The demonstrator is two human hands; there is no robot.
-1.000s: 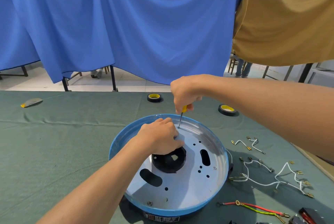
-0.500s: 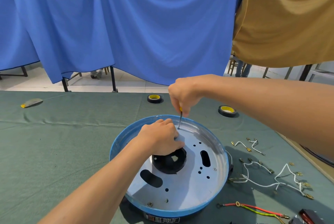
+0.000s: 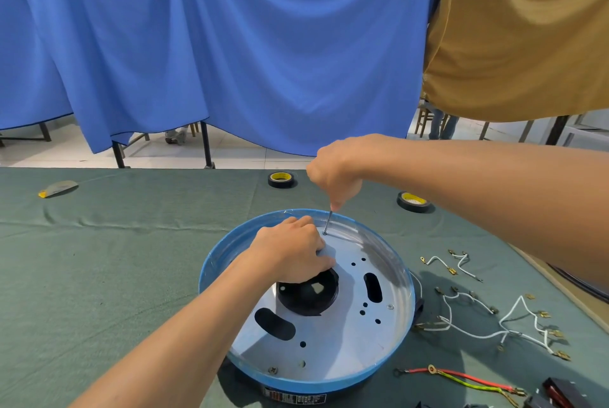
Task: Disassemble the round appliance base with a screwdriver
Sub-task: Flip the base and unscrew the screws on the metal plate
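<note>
Here the round base (image 3: 346,383) sits on the worktop (image 3: 115,259), hollow side up. The right grip (image 3: 334,173) pinches the screwdriver (image 3: 328,222) from above, holding it near upright so its tip bears on what looks like a screw (image 3: 325,233) by the base's far rim. The left grip (image 3: 290,249), fingers bent, rests on the base's plate (image 3: 346,335), probably to steady it; whether it clasps anything I cannot tell.

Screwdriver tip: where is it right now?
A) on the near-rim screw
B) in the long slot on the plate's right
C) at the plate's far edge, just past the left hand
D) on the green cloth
C: the right hand holds the screwdriver nearly upright, tip down at the far edge inside the round appliance base, beside the left hand.
</note>
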